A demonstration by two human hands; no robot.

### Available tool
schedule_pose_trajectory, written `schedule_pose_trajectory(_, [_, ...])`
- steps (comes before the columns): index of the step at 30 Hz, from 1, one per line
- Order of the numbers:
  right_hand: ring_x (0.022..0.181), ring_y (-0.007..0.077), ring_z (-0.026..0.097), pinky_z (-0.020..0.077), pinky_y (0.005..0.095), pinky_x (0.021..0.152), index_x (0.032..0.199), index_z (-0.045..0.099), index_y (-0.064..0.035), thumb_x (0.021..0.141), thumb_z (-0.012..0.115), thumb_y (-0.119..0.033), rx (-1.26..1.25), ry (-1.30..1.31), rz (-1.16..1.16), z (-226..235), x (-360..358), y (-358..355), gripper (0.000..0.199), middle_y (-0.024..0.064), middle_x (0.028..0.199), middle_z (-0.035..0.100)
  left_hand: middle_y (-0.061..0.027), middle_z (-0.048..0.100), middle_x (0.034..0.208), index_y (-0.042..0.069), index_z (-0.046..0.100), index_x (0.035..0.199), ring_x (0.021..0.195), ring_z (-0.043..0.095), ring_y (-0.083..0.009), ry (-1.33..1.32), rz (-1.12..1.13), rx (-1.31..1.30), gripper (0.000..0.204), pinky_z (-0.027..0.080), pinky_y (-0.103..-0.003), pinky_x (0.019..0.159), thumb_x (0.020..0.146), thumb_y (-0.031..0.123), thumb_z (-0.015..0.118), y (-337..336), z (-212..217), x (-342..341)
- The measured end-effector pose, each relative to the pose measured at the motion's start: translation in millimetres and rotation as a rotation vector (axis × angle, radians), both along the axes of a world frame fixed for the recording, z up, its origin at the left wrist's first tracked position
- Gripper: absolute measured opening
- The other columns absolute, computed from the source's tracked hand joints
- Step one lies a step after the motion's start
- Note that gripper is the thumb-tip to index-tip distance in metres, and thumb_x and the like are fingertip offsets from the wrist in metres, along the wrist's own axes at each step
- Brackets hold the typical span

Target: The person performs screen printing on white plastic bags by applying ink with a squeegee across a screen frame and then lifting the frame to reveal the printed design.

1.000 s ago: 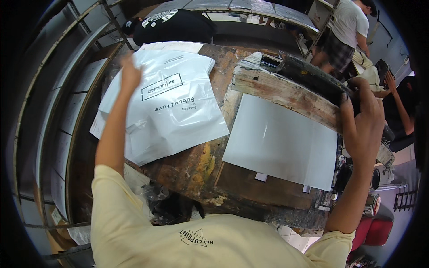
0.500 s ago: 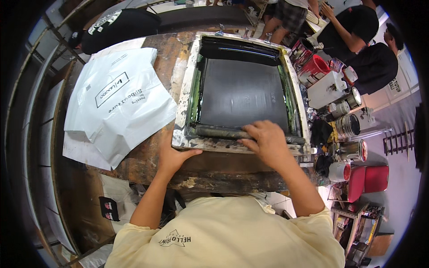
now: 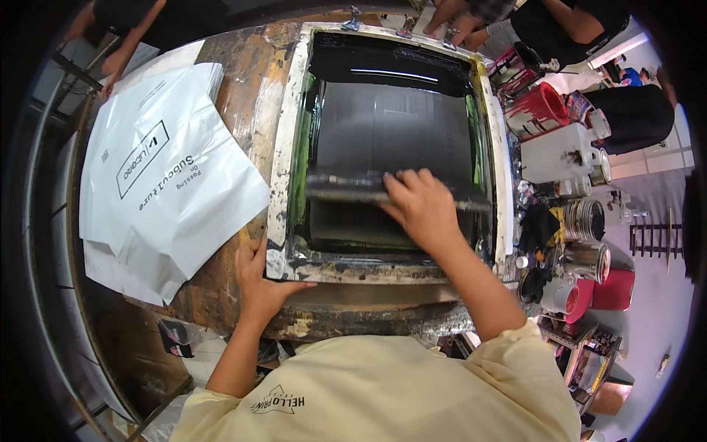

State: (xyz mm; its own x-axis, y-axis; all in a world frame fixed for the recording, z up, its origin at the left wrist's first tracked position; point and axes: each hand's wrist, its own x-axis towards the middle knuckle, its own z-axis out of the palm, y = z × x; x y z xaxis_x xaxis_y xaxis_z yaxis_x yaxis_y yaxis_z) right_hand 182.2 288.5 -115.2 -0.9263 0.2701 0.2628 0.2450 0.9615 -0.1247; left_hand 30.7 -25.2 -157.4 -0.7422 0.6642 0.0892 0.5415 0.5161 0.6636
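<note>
A screen-printing frame (image 3: 281,184) with pale, ink-stained wooden edges lies on the worn table. Its mesh (image 3: 390,125) is coated in black ink, with green along the sides and a thick black pool at the far end. My right hand (image 3: 426,210) grips a squeegee (image 3: 342,186) that spans the mesh, slightly blurred, a little nearer than mid-frame. At the near left corner, my left hand (image 3: 259,283) clasps the frame, its thumb along the front edge and its fingers beside the left edge. My right fingertips curl over the squeegee's far side.
Left of the frame, white plastic bags (image 3: 166,169) lie on the wooden table (image 3: 243,66). Clamps (image 3: 352,20) stand at the frame's far edge. Ink tins, a red-stained bucket (image 3: 541,110) and a white jerrycan (image 3: 552,151) crowd the right. Other people stand beyond.
The squeegee has gone from the near edge of the mesh farther away, with my right hand on it. My left hand stays at the corner. The whole view has shifted slightly.
</note>
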Motion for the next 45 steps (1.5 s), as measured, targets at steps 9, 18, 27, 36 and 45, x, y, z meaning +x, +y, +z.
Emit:
schedule_pose_trajectory(9, [0.099,0.0322,0.069,0.0590,0.0460,0.080,0.113,0.074,-0.0135,0.094,0.080,-0.041,0.133,0.093,0.011,-12,-122,151,0.034,0.0082,0.100,0.068,-0.0108,0.058,0.116,0.000,0.072,0.132,0.111,0.057,-0.0310,-0.007,0.019,0.005,0.108,0.048,-0.044,0.099,0.042,0.048,0.108,-3,1,1])
schedule_pose_trajectory(18, [0.095,0.0445,0.072,0.0532,0.0552,0.084,0.103,0.074,-0.0091,0.100,0.068,-0.060,-0.003,0.007,0.100,54,-142,221,0.051,0.0185,0.089,0.075,-0.0175,0.068,0.134,-0.003,0.055,0.156,0.118,0.063,-0.0361,-0.204,0.114,0.344,0.136,0.048,-0.048,0.106,0.045,0.056,0.108,-6,-23,19])
schedule_pose_trajectory(27, [0.102,0.0387,0.073,0.0566,0.0503,0.085,0.117,0.075,-0.0101,0.100,0.073,-0.049,0.077,-0.035,0.099,33,-140,208,0.043,0.0151,0.103,0.077,-0.0194,0.068,0.132,-0.005,0.050,0.158,0.118,0.060,-0.0403,-0.104,0.086,0.376,0.139,0.046,-0.052,0.107,0.052,0.069,0.100,-11,-41,21])
schedule_pose_trajectory(36, [0.096,0.0371,0.072,0.0570,0.0501,0.081,0.105,0.072,-0.0109,0.100,0.073,-0.047,0.106,0.108,0.083,12,-124,180,0.036,0.0122,0.094,0.072,-0.0204,0.068,0.137,-0.005,0.051,0.157,0.118,0.061,-0.0409,-0.162,0.101,0.373,0.136,0.046,-0.052,0.107,0.054,0.069,0.099,-11,-43,22])
schedule_pose_trajectory(45, [0.092,0.0361,0.070,0.0578,0.0499,0.076,0.100,0.068,-0.0108,0.095,0.079,-0.042,0.029,0.026,0.030,29,-10,28,0.033,0.0101,0.092,0.069,-0.0208,0.067,0.136,-0.002,0.052,0.158,0.124,0.062,-0.0387,-0.337,0.072,0.535,0.123,0.048,-0.048,0.109,0.060,0.049,0.106,-5,-52,19])
